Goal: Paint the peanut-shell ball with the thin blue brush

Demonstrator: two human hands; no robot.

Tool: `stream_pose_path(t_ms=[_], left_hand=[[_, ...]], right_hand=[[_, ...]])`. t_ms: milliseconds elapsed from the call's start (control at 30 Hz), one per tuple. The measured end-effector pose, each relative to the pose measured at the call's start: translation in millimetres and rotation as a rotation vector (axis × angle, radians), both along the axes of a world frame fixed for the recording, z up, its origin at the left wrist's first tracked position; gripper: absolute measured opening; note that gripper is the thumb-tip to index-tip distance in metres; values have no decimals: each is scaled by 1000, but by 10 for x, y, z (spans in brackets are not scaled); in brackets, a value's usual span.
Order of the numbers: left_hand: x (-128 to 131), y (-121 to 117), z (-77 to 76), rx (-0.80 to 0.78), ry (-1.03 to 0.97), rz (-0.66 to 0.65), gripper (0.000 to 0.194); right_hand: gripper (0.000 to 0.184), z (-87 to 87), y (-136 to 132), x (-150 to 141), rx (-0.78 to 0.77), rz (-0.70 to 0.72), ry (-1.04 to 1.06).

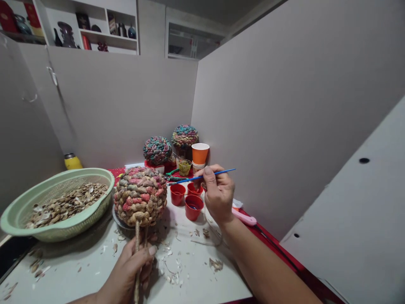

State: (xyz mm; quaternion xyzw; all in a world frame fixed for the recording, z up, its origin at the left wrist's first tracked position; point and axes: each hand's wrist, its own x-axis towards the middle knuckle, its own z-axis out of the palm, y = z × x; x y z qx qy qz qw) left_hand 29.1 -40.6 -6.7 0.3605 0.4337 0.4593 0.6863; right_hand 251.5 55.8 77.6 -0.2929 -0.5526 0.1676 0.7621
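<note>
My left hand (129, 270) is closed around a rope-wrapped stick (137, 249) that carries a ball covered in painted peanut shells (140, 195), coloured red, pink and brown. My right hand (217, 194) pinches a thin blue paintbrush (202, 176), its tip pointing left toward the ball's right side. Three small red paint cups (193, 207) stand just below and left of my right hand.
A green colander of peanut shells (58, 204) sits at the left. Two finished painted shell balls (157, 150) and an orange paper cup (200, 153) stand at the back. Shell scraps litter the white tabletop (190, 270). A pink-handled tool (244, 217) lies right of my wrist. Grey partition walls enclose the desk.
</note>
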Motion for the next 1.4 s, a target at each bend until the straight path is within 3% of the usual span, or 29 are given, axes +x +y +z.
stream_pose_path(t_ms=[200, 367, 533, 733, 967, 1133, 1400], left_hand=[[-16, -1, 39, -29, -48, 14, 61], [-13, 15, 67, -16, -51, 31, 56], [-42, 13, 130, -113, -102, 29, 61], [-41, 19, 167, -138, -112, 22, 63], [35, 11, 266, -154, -99, 60, 67], [27, 16, 247, -138, -105, 48, 61], [15, 29, 270, -128, -136, -5, 56]], right_hand=[[43, 17, 7, 24, 28, -38, 28], [43, 151, -79, 177, 25, -111, 6], [46, 198, -199, 512, -95, -223, -358], [44, 11, -235, 671, -217, -216, -660], [38, -305, -94, 697, -248, -232, -841], [39, -458, -13, 701, -274, -204, -891], [42, -485, -11, 678, -395, -82, -786]])
